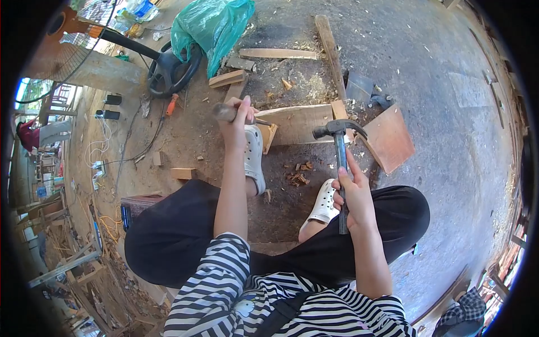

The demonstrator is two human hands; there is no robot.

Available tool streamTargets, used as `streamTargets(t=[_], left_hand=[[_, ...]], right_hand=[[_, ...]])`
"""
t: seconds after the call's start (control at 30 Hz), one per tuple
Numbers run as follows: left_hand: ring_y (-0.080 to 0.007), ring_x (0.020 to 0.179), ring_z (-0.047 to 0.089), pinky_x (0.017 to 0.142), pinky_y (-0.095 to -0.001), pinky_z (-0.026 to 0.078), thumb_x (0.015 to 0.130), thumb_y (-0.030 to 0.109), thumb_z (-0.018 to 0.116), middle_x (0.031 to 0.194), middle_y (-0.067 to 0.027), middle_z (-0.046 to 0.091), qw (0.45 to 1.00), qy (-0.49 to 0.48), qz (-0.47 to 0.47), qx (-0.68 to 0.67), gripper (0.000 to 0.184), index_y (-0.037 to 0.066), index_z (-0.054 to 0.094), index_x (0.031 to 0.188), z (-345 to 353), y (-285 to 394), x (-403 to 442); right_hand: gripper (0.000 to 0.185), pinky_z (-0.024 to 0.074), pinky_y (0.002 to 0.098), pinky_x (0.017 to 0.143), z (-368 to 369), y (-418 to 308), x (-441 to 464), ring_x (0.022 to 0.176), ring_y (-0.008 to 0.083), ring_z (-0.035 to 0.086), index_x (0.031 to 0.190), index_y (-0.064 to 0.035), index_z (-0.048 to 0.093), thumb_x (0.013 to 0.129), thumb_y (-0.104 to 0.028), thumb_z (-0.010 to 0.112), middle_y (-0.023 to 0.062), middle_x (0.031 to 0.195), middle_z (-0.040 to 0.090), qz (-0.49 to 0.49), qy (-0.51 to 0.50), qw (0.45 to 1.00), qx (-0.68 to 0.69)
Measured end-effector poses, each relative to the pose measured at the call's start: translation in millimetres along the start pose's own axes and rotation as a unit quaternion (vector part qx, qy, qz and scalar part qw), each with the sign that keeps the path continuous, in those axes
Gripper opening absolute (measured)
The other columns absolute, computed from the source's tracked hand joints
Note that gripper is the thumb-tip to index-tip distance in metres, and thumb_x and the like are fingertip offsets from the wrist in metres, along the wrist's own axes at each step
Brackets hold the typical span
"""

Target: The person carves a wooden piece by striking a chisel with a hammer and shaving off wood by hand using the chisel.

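Note:
A claw hammer (340,147) is gripped by its handle in my right hand (358,196), its head raised over the right end of a wooden board (295,124). My left hand (234,122) is closed round the handle of a chisel (225,113); its thin metal shank points right, toward the board's left end. The chisel's tip is too small to make out. A small wood block (270,136) sits under that end, beside my left white clog (254,157). Wood chips (299,174) lie on the floor between my feet.
A reddish square tile (392,139) lies right of the board. Beyond it are a long wooden bar (330,53), a teal plastic bag (210,31) and a fan base (173,70). An orange-handled screwdriver (172,104) and wood offcuts (183,173) lie to the left.

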State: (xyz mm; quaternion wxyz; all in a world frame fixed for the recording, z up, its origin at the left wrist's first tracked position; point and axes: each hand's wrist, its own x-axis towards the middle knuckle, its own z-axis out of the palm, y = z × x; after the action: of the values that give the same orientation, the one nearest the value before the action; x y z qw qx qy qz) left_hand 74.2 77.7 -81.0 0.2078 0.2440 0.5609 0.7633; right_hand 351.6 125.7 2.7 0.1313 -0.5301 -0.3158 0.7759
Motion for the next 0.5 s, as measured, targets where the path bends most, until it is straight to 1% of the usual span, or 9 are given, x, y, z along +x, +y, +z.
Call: streamTargets(t=[0.07, 0.1, 0.13, 0.2, 0.3, 0.43, 0.5], left_hand=[[-0.0078, 0.052, 0.045, 0.064, -0.0300, 0.049, 0.091, 0.009, 0.062, 0.059, 0.0008, 0.049, 0.997, -0.003, -0.013, 0.072, 0.025, 0.006, 0.051, 0.068, 8, -6, 1], [-0.0071, 0.050, 0.045, 0.061, -0.0279, 0.048, 0.090, 0.009, 0.063, 0.058, 0.0007, 0.049, 0.998, 0.004, -0.032, 0.058, 0.027, 0.006, 0.051, 0.066, 11, -10, 0], [-0.0071, 0.050, 0.045, 0.061, -0.0279, 0.048, 0.090, 0.009, 0.063, 0.058, 0.0007, 0.049, 0.998, 0.001, -0.036, 0.060, 0.027, 0.006, 0.051, 0.066, 13, -13, -1], [-0.0070, 0.050, 0.045, 0.061, -0.0265, 0.048, 0.090, 0.010, 0.063, 0.057, 0.0010, 0.049, 0.993, 0.001, -0.048, 0.103, 0.028, 0.006, 0.051, 0.066, 13, -20, -2], [-0.0067, 0.050, 0.044, 0.060, -0.0261, 0.047, 0.090, 0.009, 0.063, 0.056, 0.0011, 0.048, 0.996, -0.008, -0.034, 0.085, 0.028, 0.006, 0.051, 0.065, 11, -29, -4], [-0.0066, 0.049, 0.044, 0.058, -0.0256, 0.047, 0.091, 0.008, 0.063, 0.056, 0.0012, 0.048, 0.997, -0.004, -0.028, 0.078, 0.029, 0.006, 0.051, 0.065, 10, -33, -3], [-0.0065, 0.049, 0.044, 0.058, -0.0251, 0.047, 0.090, 0.008, 0.062, 0.057, 0.0011, 0.049, 0.996, -0.021, -0.024, 0.088, 0.028, 0.006, 0.051, 0.065, 10, -34, -3]], right_hand=[[0.053, 0.0315, 0.0213, 0.043, 0, -1, 1, 0.047, 0.0041, 0.034, 0.150, -0.0193, 0.027, 0.100, -0.014, 0.045, -0.0011, 0.070, 0.046, -0.004, -0.002, 1.000, 0.012], [0.053, 0.0315, 0.0213, 0.043, 0, -1, 2, 0.047, 0.0041, 0.034, 0.150, -0.0193, 0.027, 0.100, -0.014, 0.045, -0.0011, 0.070, 0.046, -0.001, 0.000, 1.000, 0.015], [0.053, 0.0314, 0.0210, 0.043, 0, -1, 2, 0.047, 0.0038, 0.034, 0.150, -0.0190, 0.027, 0.100, -0.014, 0.045, -0.0014, 0.070, 0.046, -0.005, -0.005, 1.000, 0.017], [0.053, 0.0314, 0.0207, 0.043, -1, -1, 4, 0.047, 0.0034, 0.034, 0.150, -0.0187, 0.027, 0.100, -0.014, 0.046, -0.0017, 0.070, 0.046, -0.005, -0.010, 1.000, 0.024], [0.052, 0.0312, 0.0194, 0.044, -3, -1, 4, 0.049, 0.0038, 0.036, 0.150, -0.0215, 0.028, 0.101, -0.016, 0.046, -0.0025, 0.070, 0.048, -0.006, -0.018, 1.000, 0.016], [0.053, 0.0312, 0.0187, 0.044, -4, -2, 3, 0.050, 0.0036, 0.036, 0.150, -0.0185, 0.028, 0.101, -0.015, 0.045, -0.0019, 0.071, 0.048, -0.008, -0.019, 1.000, 0.023], [0.053, 0.0312, 0.0186, 0.045, -5, -2, 4, 0.050, 0.0036, 0.037, 0.150, -0.0177, 0.027, 0.101, -0.014, 0.045, -0.0017, 0.071, 0.048, -0.008, -0.017, 0.999, 0.025]])
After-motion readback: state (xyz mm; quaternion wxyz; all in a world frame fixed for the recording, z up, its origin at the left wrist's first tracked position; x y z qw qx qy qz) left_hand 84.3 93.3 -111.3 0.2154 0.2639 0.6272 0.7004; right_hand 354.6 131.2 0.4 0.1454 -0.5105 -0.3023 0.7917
